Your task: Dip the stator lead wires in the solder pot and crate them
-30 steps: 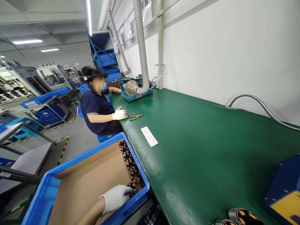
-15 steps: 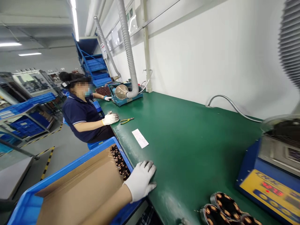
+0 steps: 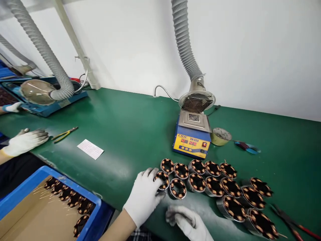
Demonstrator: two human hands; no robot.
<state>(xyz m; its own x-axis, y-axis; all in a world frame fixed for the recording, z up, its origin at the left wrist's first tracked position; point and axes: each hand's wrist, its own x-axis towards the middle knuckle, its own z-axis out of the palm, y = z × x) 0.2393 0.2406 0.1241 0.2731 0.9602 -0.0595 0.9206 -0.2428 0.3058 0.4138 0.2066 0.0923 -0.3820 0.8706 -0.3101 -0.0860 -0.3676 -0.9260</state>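
My left hand [image 3: 144, 195], in a white glove, has its fingers and thumb closed around a copper-wound motor stator [image 3: 163, 179] at the left end of the group. Several more stators [image 3: 197, 182] stand in uneven rows on the green bench, dark inside with copper coils and metal rims. My right hand [image 3: 187, 221], gloved too, is low near the bench's front edge. Its fingers are curled in, and I see nothing in them. It touches no stator.
A blue tray [image 3: 47, 170] at left holds more stators. Behind stands a blue-yellow heated unit [image 3: 192, 144] under an exhaust hose [image 3: 184, 40]. A solder roll [image 3: 220, 136], red-handled pliers [image 3: 288, 221], yellow pliers [image 3: 64, 135] and a paper slip [image 3: 90, 149] lie about. A co-worker's gloved hand [image 3: 27, 142] rests at left.
My view has swung right, from the tray to the stators. My left hand has gone from the tray's edge to the leftmost stators and closed on one. My right hand has come into fuller view.
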